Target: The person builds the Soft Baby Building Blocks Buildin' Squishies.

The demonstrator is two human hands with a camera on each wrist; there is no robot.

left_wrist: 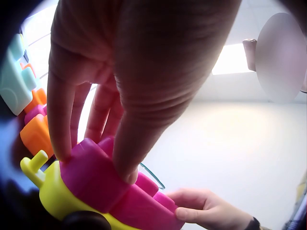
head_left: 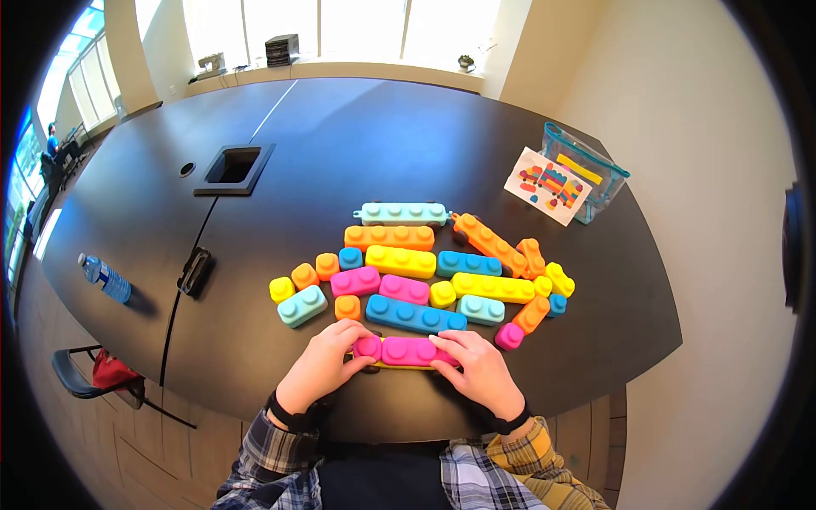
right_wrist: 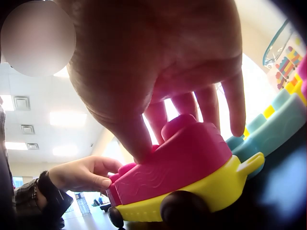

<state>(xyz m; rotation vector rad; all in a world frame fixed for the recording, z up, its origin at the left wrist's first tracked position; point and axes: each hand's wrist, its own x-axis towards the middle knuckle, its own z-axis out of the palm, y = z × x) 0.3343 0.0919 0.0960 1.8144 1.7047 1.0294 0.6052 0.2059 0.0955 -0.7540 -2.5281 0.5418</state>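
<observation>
Two pink blocks sit end to end on a yellow wheeled base (right_wrist: 192, 194) at the near table edge. My left hand (head_left: 323, 365) pinches the left pink block (left_wrist: 91, 177) between thumb and fingers. At the other end, my right hand (head_left: 480, 367) grips the right pink block (right_wrist: 177, 155), its thumb on the near side and fingers beyond. Dark wheels (right_wrist: 184, 208) and a yellow hitch peg (left_wrist: 36, 165) show below the blocks. Just past the hands lies a long blue block (head_left: 416, 314).
Beyond spread several loose blocks, with a light-blue wheeled base (head_left: 399, 213) and an orange wheeled base (head_left: 489, 242) farther back. A picture card (head_left: 548, 187) leans by a clear bag (head_left: 608, 200) at the right. A water bottle (head_left: 106, 279) and black case (head_left: 195, 272) are left.
</observation>
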